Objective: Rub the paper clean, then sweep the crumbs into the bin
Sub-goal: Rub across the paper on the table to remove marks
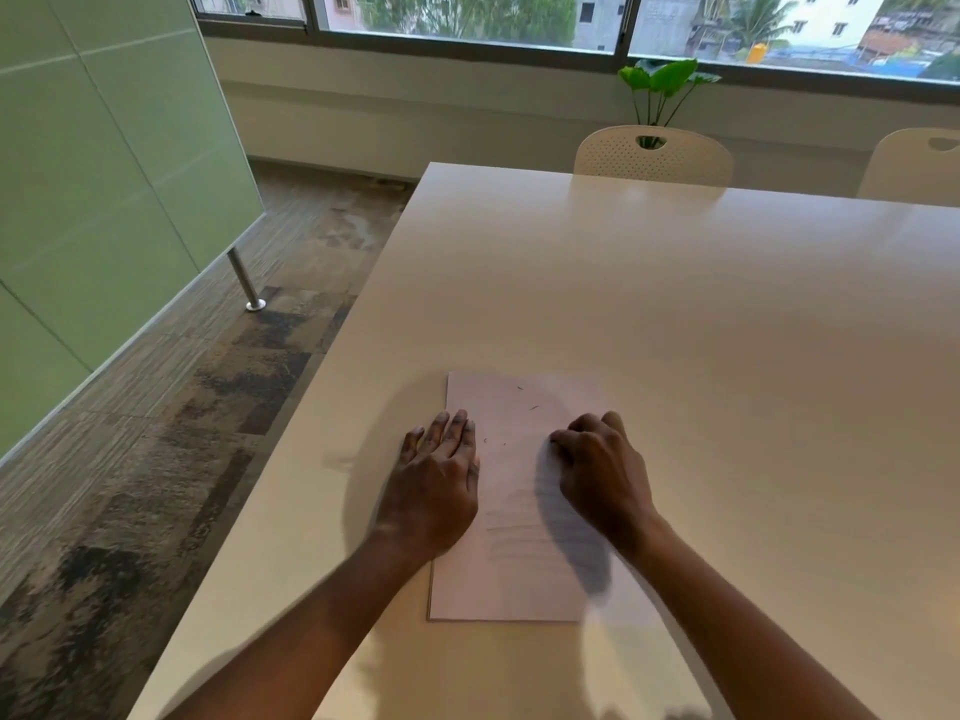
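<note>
Now: both hands on the sheet

Paper point(514, 423) lies flat on the white surface point(675, 304), near its left edge, on the person's side, long side running away from the person. Left hand point(434, 491) rests palm-down across the sheet's left edge, fingers straight and together, holding nothing. Right hand point(602, 475) sits over the right half of the sheet, knuckles up, fingers curled under, slightly blurred. Cannot tell whether anything is pinched beneath them. A few dark crumbs point(534, 407) are scattered on the upper part of the sheet, between and beyond the hands. Faint grey pencil lines point(514, 532) cross the lower half.

Far side of surface: two pale chairs point(653, 155), and a green plant point(662, 83) behind the left one. At left, a frosted glass partition point(104, 174) over a mottled carpet floor point(208, 407).
</note>
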A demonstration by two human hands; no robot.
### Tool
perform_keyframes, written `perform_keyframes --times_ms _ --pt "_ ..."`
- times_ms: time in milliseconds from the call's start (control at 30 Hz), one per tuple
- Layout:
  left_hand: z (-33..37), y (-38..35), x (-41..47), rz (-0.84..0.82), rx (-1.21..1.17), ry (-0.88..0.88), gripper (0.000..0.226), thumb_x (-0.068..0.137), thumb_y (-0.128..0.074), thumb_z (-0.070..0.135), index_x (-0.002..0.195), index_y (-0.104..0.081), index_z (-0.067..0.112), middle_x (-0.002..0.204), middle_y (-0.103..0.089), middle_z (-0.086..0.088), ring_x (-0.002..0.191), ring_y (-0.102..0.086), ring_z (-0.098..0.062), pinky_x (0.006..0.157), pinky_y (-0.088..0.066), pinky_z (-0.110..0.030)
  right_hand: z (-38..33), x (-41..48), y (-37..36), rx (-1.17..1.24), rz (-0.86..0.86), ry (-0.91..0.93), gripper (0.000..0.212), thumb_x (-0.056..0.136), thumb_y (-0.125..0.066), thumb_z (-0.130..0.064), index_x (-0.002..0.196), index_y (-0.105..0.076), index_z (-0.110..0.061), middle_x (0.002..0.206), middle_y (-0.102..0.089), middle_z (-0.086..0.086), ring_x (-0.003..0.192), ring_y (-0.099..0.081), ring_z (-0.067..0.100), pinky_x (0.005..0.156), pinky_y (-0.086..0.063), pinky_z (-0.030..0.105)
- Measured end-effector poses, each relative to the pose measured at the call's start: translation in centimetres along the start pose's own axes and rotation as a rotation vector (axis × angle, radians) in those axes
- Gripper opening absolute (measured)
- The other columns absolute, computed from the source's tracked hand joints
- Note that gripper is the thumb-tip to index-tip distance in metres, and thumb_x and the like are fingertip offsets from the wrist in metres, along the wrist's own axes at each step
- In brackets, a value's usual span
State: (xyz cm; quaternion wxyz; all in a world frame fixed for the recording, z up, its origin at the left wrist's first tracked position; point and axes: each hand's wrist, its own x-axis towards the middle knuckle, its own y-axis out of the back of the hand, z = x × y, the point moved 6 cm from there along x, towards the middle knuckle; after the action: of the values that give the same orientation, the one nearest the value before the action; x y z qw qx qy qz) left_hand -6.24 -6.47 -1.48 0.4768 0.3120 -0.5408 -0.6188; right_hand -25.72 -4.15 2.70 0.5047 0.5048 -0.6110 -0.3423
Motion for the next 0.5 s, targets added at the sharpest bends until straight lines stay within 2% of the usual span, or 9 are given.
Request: perform_keyframes --times_ms 67,100,167,200,267,300,400,500 --pt "0.0 0.0 -0.1 0.001 -0.006 0.002 0.057 0.105 -0.027 0.034 0.159 -0.024 0.016 0.166 -0.021 -0.001 0.155 -0.012 -0.016 0.126 -0.012 -0.041 0.6 0.7 -0.1 0.093 0.001 -0.051 0.019 0.096 -0.061 -0.016 0.102 -0.078 -0.019 0.103 -0.070 0.001 0.099 -0.052 0.022 0.067 -0.055 0.040" --pt "-0.1 0.0 -0.1 0.001 -0.012 0.002 0.057 0.105 -0.026 0.034 0.159 -0.024 0.016 0.166 -0.021 -0.001 0.155 -0.012 -0.016 0.126 -0.012 -0.041 1.0 0.9 0.0 0.193 0.012 -0.094 0.017 0.095 -0.064 -0.016 0.101 -0.079 -0.020 0.101 -0.073 0.001 0.098 -0.057 0.022 0.074 -0.056 0.038" --pt "-0.1 -0.1 0.0 0.003 -0.016 0.005 0.058 0.104 -0.025 0.035 0.159 -0.023 0.016 0.166 -0.020 0.000 0.155 -0.012 -0.015 0.126 -0.012 -0.041 2.1 0.7 0.3 0.437 0.051 -0.236 0.015 0.092 -0.069 -0.018 0.103 -0.079 -0.022 0.100 -0.077 -0.005 0.097 -0.066 0.014 0.086 -0.049 0.026" --pt "-0.2 -0.1 0.1 0.005 -0.014 0.006 0.058 0.104 -0.024 0.036 0.159 -0.023 0.016 0.166 -0.021 0.000 0.154 -0.012 -0.016 0.126 -0.012 -0.041 2.4 0.3 0.5 0.492 0.078 -0.270 0.016 0.092 -0.070 -0.020 0.105 -0.078 -0.023 0.100 -0.077 -0.007 0.097 -0.067 0.009 0.088 -0.045 0.023" --pt "-0.1 -0.2 0.1 0.006 -0.012 0.005 0.058 0.104 -0.024 0.036 0.158 -0.023 0.016 0.166 -0.021 -0.001 0.154 -0.013 -0.016 0.126 -0.012 -0.041 1.8 -0.4 0.5 0.466 0.085 -0.221 0.023 0.093 -0.070 -0.020 0.115 -0.075 -0.022 0.099 -0.077 -0.006 0.097 -0.065 0.011 0.091 -0.045 0.026" --pt "-0.2 -0.3 0.0 0.006 -0.011 0.006 0.058 0.104 -0.025 0.035 0.158 -0.023 0.016 0.166 -0.021 -0.001 0.154 -0.013 -0.017 0.126 -0.011 -0.041 1.0 -0.9 0.2 0.431 0.079 -0.170 0.025 0.093 -0.069 -0.019 0.118 -0.073 -0.020 0.100 -0.076 -0.004 0.096 -0.064 0.014 0.090 -0.048 0.027" --pt "-0.2 -0.2 0.0 0.015 -0.015 0.010 0.056 0.104 -0.029 0.034 0.158 -0.026 0.016 0.165 -0.024 -0.002 0.154 -0.015 -0.017 0.126 -0.014 -0.043 -1.1 -2.0 -0.1 0.214 0.111 -0.035 0.022 0.094 -0.068 -0.015 0.114 -0.073 -0.015 0.101 -0.070 0.002 0.090 -0.053 0.015 0.068 -0.045 0.016" --pt "-0.1 -0.1 0.0 0.016 -0.008 0.006 0.056 0.105 -0.029 0.034 0.157 -0.028 0.015 0.165 -0.026 -0.002 0.154 -0.017 -0.018 0.125 -0.017 -0.044 -1.8 -1.6 0.0 -0.023 0.130 0.024 0.018 0.087 -0.072 -0.008 0.106 -0.073 -0.009 0.102 -0.065 0.007 0.095 -0.052 0.021 0.052 -0.045 0.021"
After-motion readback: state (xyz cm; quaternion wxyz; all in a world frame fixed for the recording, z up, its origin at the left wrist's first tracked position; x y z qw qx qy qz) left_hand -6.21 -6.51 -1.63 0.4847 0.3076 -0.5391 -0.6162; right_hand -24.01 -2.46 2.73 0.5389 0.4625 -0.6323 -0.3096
